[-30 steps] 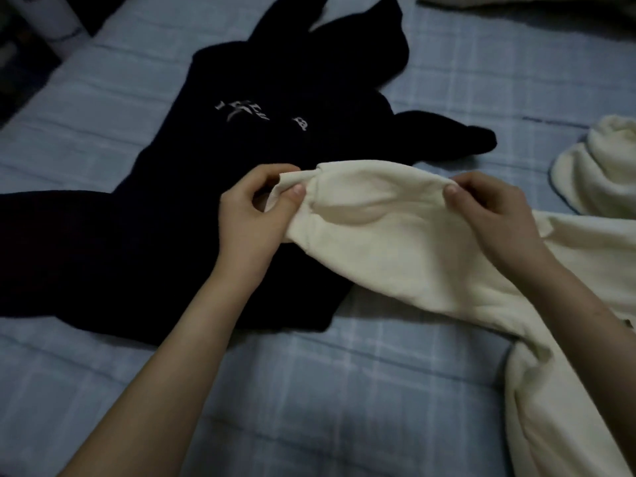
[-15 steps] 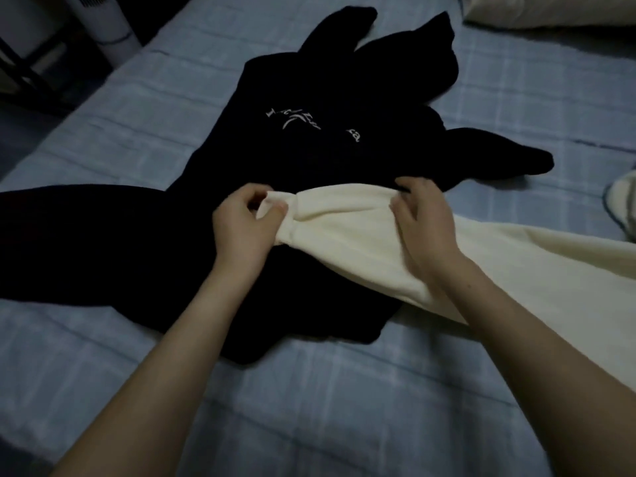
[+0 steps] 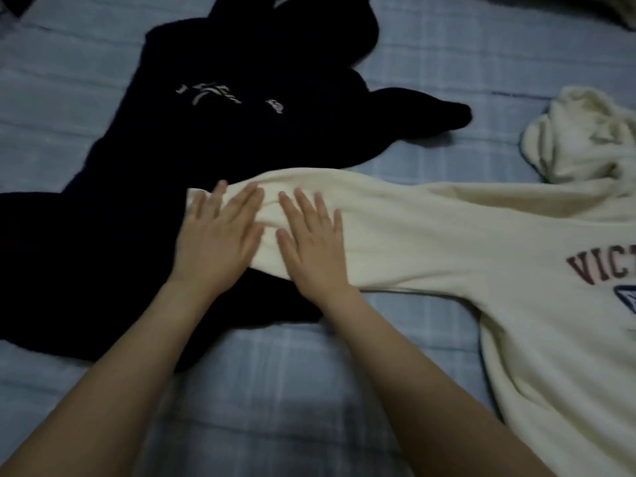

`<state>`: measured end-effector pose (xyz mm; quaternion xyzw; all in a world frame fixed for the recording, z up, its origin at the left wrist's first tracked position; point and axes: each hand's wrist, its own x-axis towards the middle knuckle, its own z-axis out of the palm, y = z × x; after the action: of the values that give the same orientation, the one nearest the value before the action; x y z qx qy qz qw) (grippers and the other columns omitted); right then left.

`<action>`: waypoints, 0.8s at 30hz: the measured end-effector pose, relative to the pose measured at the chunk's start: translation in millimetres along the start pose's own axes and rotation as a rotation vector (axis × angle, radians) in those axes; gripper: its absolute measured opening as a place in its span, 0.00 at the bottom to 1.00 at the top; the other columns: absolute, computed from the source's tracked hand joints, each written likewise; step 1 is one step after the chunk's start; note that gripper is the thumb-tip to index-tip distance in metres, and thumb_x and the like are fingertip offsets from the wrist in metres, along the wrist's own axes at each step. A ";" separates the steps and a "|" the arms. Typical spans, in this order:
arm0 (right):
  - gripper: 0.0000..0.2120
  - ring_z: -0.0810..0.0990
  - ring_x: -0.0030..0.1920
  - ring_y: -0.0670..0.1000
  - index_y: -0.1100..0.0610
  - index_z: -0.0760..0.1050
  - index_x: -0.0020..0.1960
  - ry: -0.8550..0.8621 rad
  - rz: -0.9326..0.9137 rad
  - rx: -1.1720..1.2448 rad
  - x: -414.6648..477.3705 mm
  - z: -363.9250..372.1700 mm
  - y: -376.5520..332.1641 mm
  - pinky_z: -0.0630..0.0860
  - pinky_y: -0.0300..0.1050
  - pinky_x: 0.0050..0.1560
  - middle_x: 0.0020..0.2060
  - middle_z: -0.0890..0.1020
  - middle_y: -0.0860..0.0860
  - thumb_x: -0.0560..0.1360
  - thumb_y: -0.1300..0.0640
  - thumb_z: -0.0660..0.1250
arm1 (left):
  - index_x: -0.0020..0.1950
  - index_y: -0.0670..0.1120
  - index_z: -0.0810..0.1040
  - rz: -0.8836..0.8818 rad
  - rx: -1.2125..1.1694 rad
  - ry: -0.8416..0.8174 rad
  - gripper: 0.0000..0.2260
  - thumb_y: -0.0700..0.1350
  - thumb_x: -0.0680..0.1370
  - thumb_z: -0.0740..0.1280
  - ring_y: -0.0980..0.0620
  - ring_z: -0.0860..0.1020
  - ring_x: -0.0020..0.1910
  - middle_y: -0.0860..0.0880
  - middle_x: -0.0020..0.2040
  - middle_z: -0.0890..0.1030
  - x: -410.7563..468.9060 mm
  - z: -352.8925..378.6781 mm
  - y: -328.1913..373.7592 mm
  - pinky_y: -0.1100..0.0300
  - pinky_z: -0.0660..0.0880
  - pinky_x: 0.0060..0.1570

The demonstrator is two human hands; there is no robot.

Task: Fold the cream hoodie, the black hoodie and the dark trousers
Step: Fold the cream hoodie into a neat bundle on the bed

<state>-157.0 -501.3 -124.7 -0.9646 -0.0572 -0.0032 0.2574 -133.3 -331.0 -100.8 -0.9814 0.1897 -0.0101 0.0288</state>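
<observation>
The cream hoodie (image 3: 499, 270) lies front up on the right, red letters on its chest and its hood bunched at the far right. Its sleeve stretches left across the black hoodie (image 3: 223, 132), which lies spread flat with white lettering on the chest. My left hand (image 3: 216, 235) rests flat, fingers spread, on the cuff end of the cream sleeve. My right hand (image 3: 313, 239) presses flat on the sleeve just beside it. A dark mass at the left edge, possibly the dark trousers (image 3: 51, 253), merges with the black hoodie.
Everything lies on a bed with a light blue checked cover (image 3: 275, 390). A pale pillow corner (image 3: 623, 12) shows at the top right. Bare cover stretches in front of the garments and between the two hoodies.
Both hands have let go of the cream sleeve's cuff and now lie flat on it. The sleeve has been laid down over the black hoodie. The view has shifted right, showing the cream hoodie's chest.
</observation>
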 end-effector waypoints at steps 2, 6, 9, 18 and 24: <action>0.28 0.55 0.79 0.55 0.48 0.60 0.79 0.003 -0.026 0.065 -10.5 -24.2 11.8 0.51 0.58 0.77 0.79 0.61 0.50 0.80 0.44 0.46 | 0.75 0.44 0.67 -0.034 0.010 -0.004 0.26 0.53 0.80 0.51 0.32 0.66 0.72 0.45 0.74 0.70 0.2 -6.6 5.4 0.35 0.58 0.69; 0.26 0.58 0.78 0.56 0.52 0.62 0.78 0.166 0.104 0.020 -88.1 -95.7 80.3 0.54 0.56 0.77 0.77 0.64 0.51 0.81 0.50 0.52 | 0.74 0.40 0.67 -0.142 0.034 0.140 0.25 0.49 0.79 0.55 0.31 0.61 0.72 0.38 0.74 0.67 -0.7 -40.2 55.9 0.33 0.52 0.70; 0.26 0.60 0.77 0.57 0.54 0.64 0.77 0.185 0.255 -0.132 -175.9 -139.0 149.2 0.57 0.59 0.76 0.76 0.66 0.53 0.80 0.51 0.52 | 0.72 0.40 0.69 -0.023 -0.231 0.220 0.24 0.47 0.77 0.58 0.33 0.68 0.68 0.34 0.70 0.71 -24.4 -52.6 155.7 0.40 0.60 0.69; 0.27 0.53 0.80 0.56 0.50 0.57 0.80 -0.115 0.251 -0.315 -276.2 -128.9 247.8 0.55 0.63 0.76 0.79 0.59 0.51 0.83 0.44 0.47 | 0.70 0.42 0.72 -0.328 -1.175 -0.139 0.27 0.54 0.74 0.64 0.58 0.70 0.63 0.48 0.64 0.71 -115.0 -8.5 404.3 0.72 0.63 0.64; 0.26 0.58 0.78 0.58 0.51 0.61 0.79 -0.113 0.140 -0.230 -294.0 -153.0 256.4 0.53 0.59 0.76 0.77 0.64 0.52 0.82 0.48 0.50 | 0.71 0.47 0.69 -0.659 -1.098 -0.031 0.26 0.47 0.75 0.72 0.57 0.74 0.59 0.50 0.65 0.73 -150.8 -25.2 437.2 0.62 0.72 0.58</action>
<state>-416.7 -830.1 -129.7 -0.9880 -0.0037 0.0626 0.1413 -436.5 -681.2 -103.3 -0.8602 -0.1448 0.0943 -0.4799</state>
